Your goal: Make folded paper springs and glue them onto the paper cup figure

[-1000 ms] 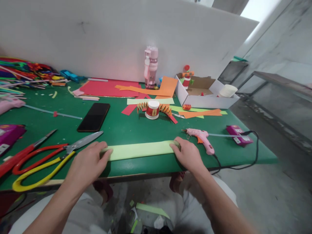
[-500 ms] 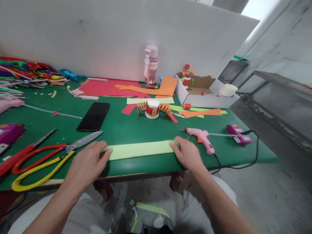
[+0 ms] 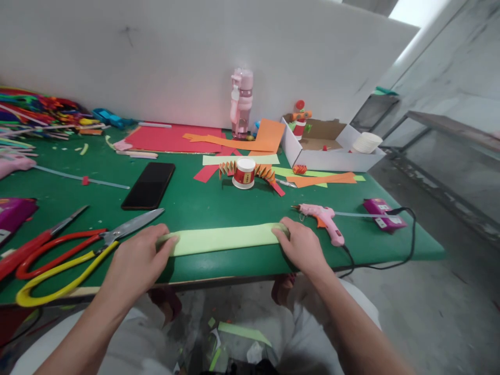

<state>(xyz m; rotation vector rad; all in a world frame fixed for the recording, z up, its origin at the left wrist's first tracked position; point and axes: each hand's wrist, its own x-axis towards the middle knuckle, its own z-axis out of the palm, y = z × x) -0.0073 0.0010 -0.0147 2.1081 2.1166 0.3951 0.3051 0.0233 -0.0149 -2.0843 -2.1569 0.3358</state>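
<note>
The left hand (image 3: 142,255) and right hand (image 3: 301,244) pinch opposite ends of a pale-green paper strip (image 3: 226,240) at lower center, its visible stretch unpleated. Mid-frame, a red-and-white cup (image 3: 242,177) already has pleated orange strips (image 3: 265,172) (one either side).

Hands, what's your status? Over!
Left hand, right hand: pinching ends of pale-green paper strip. Red-and-yellow scissors near left; pink glue gun near right.

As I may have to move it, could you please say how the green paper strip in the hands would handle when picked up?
The strip looks thin, so it is probably light; being long and narrow, it would likely droop if lifted by one end.
</note>
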